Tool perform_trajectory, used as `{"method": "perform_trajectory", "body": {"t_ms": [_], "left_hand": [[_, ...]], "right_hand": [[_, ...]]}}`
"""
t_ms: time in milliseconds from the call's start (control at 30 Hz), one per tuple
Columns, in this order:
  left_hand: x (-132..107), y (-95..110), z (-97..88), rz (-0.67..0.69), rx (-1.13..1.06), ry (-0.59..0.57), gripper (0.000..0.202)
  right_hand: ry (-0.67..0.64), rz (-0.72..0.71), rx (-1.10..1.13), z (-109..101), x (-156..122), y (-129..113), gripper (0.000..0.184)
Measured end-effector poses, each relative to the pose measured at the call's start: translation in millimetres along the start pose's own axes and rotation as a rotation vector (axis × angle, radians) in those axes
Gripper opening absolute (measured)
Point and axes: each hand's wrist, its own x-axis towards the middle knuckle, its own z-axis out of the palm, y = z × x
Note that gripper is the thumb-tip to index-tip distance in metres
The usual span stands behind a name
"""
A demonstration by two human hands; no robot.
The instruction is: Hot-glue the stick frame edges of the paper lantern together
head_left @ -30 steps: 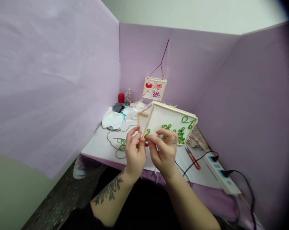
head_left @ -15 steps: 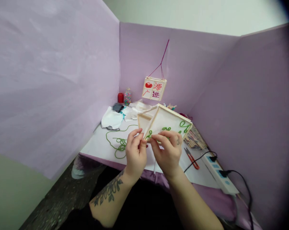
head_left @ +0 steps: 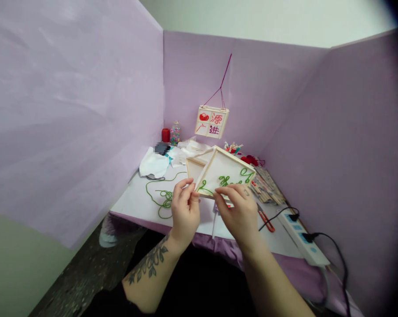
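Wood-framed panel [head_left: 210, 169] held tilted above the worktop [head_left: 133, 200], in front of the person. Left hand [head_left: 185, 215]: fingers pinching its near left corner. Right hand [head_left: 240, 213]: thumb and forefinger pinched on a green cord [head_left: 205, 190] along the near edge. From where I stand, more green curls show at the panel's right end. Tangled cord [head_left: 166, 199] lies left; red-handled snips [head_left: 266, 221] right, beside a power strip [head_left: 304, 240].

Purple partitions [head_left: 278, 83] around a table [head_left: 133, 198], snips [head_left: 267, 221] and a held cord-decorated panel [head_left: 223, 165] suggest a craft booth.
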Motion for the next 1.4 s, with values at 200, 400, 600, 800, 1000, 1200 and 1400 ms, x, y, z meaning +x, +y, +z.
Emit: {"method": "perform_trajectory", "body": {"t_ms": [200,400,600,800,1000,1200,1400], "left_hand": [[-2.9,0.2,2.3,0.052,0.060,-0.001,0.020],[-6.7,-5.5,4.6,0.090,0.130,0.025,0.021],[-5.8,-6.7,1.2,0.083,0.158,0.034,0.021],[2.9,-2.9,-5.7,-0.133,-0.098,-0.061,0.025],[7.4,4.7,-12.4,-0.259,-0.228,-0.217,0.027],[8.6,8.5,-14.2,-0.219,-0.258,-0.304,0.027],[7.3,11.8,-10.8,-0.269,-0.262,-0.267,0.025]], "right_hand": [[-0.125,0.070,0.028,16.8,0.1,0.0,0.014],[-0.074,0.548,0.403,29.4,5.5,-12.7,0.017],[-0.139,0.583,0.463,25.6,2.2,-7.9,0.025],[-0.149,-0.094,0.175,2.7,11.6,21.9,0.015],[-0.304,-0.672,-0.041,-19.8,36.1,36.2,0.020],[-0.443,-0.833,-0.109,-30.8,51.6,29.6,0.021],[-0.324,-0.728,-0.170,-24.6,40.4,26.6,0.015]]}}
